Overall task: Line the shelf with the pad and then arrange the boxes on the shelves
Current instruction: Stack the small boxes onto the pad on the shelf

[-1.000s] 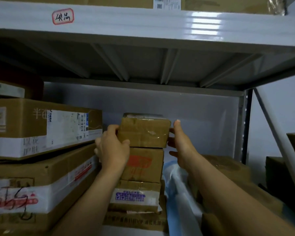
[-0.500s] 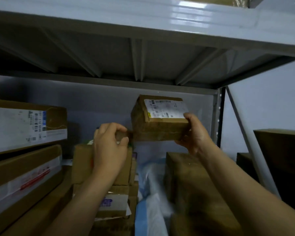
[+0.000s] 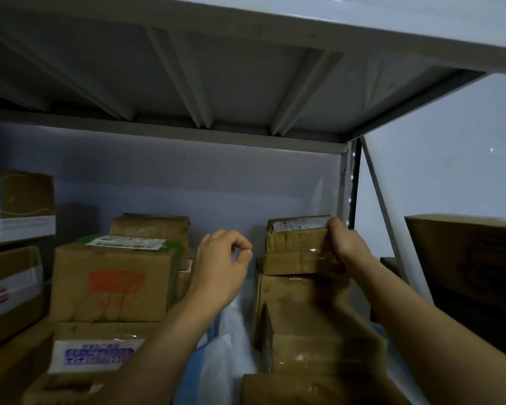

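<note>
My right hand [image 3: 349, 247] grips the right end of a small taped cardboard box [image 3: 295, 247], which sits on top of a stack of brown boxes [image 3: 301, 305] at the right of the shelf. My left hand [image 3: 219, 267] hovers in the gap to the left of that box, fingers loosely curled and holding nothing. A white and blue pad [image 3: 225, 346] lies crumpled on the shelf floor between the two stacks. To the left stands another stack topped by a box with an orange mark [image 3: 114, 282].
Large boxes [image 3: 9, 258] are piled at the far left. The upper shelf's underside [image 3: 216, 68] hangs low overhead. The rack's right post [image 3: 351, 182] and a diagonal brace stand just beyond the right stack, with more boxes [image 3: 468, 258] outside the rack.
My right hand carried the small box from the left stack over to the right and set it on the right stack. My left hand let go of it and now hangs free.
</note>
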Action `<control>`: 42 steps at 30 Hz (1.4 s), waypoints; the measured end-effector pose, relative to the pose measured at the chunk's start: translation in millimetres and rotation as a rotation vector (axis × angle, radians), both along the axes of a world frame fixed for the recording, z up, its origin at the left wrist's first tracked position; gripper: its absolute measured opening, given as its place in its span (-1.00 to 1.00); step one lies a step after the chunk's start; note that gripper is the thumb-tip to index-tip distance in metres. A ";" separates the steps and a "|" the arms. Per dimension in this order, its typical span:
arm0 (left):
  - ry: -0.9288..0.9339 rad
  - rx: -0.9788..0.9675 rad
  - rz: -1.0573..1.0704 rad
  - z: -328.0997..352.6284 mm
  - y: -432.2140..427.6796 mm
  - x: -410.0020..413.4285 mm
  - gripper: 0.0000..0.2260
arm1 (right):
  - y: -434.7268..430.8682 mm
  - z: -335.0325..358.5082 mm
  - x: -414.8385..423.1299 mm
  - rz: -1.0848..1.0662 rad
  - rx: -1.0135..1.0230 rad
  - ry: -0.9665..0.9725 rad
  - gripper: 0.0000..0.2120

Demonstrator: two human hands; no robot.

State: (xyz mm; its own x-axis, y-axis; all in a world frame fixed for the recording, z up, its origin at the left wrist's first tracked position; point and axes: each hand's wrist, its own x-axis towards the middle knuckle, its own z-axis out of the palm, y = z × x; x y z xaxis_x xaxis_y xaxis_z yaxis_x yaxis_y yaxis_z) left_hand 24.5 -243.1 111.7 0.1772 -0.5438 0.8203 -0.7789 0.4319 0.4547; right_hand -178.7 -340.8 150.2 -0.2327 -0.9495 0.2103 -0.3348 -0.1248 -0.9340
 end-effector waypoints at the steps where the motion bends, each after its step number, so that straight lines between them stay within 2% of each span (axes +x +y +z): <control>1: -0.002 0.016 0.007 -2.6 -3.0 -1.6 -0.84 | -1.1 0.8 -2.0 -0.048 -0.013 0.083 -0.36; 5: 0.012 0.032 0.022 -7.8 -6.0 -1.5 -0.84 | -7.9 0.0 -9.9 -0.235 -0.044 0.476 -0.48; 7: 0.017 0.024 0.030 -6.5 -0.8 1.2 -0.87 | -5.8 -0.5 -3.9 -0.310 -0.113 0.508 -0.52; 10: 0.029 -0.038 0.065 -0.5 11.0 10.5 -0.93 | 10.9 6.3 17.0 -0.430 -0.408 0.459 -0.55; 13: 0.105 -0.139 0.120 4.9 28.4 29.6 -0.88 | 34.8 14.7 55.9 -0.261 -0.609 0.489 -0.70; 15: 0.159 -0.201 0.237 3.9 41.5 46.3 -0.83 | 45.8 11.4 90.9 -0.032 -0.583 0.514 -0.84; 16: 0.208 -0.197 0.302 1.7 48.6 55.0 -0.80 | 52.1 7.1 108.5 0.098 -0.530 0.492 -0.84; 20: 0.491 -0.095 0.469 -11.1 69.4 89.5 -0.58 | 81.9 -17.7 156.1 0.567 -0.141 0.282 -0.48; 22: 0.532 -0.119 0.483 -16.8 73.8 99.1 -0.52 | 89.1 -31.8 167.5 0.663 -0.009 0.283 -0.43; 24: 0.572 -0.119 0.507 -20.4 76.7 106.5 -0.48 | 91.4 -41.3 175.3 0.695 0.037 0.249 -0.41; 26: 0.687 -0.029 0.481 -24.7 75.1 120.0 -0.43 | 92.8 -46.1 181.4 0.700 0.064 0.184 -0.42; 28: 0.841 0.127 0.356 -30.0 71.0 134.9 -0.42 | 96.1 -47.7 183.7 0.715 0.096 0.124 -0.40; 30: 0.902 0.259 0.230 -34.7 72.2 138.0 -0.55 | 100.5 -48.6 182.8 0.748 0.119 0.073 -0.39; 32: 0.856 0.239 0.200 -38.9 74.5 136.4 -0.69 | 104.7 -48.5 180.4 0.770 0.095 0.035 -0.42; 35: 0.823 0.138 0.141 -32.6 82.0 129.0 -0.70 | 104.2 -46.4 170.3 0.762 -0.016 -0.047 -0.59; 38: 0.853 0.072 0.039 -18.7 87.4 119.9 -0.73 | 101.6 -42.1 157.8 0.787 -0.106 -0.147 -0.43; 42: 0.866 0.005 -0.115 -9.8 89.3 99.1 -0.89 | 103.7 -40.2 143.5 0.790 -0.156 -0.263 -0.29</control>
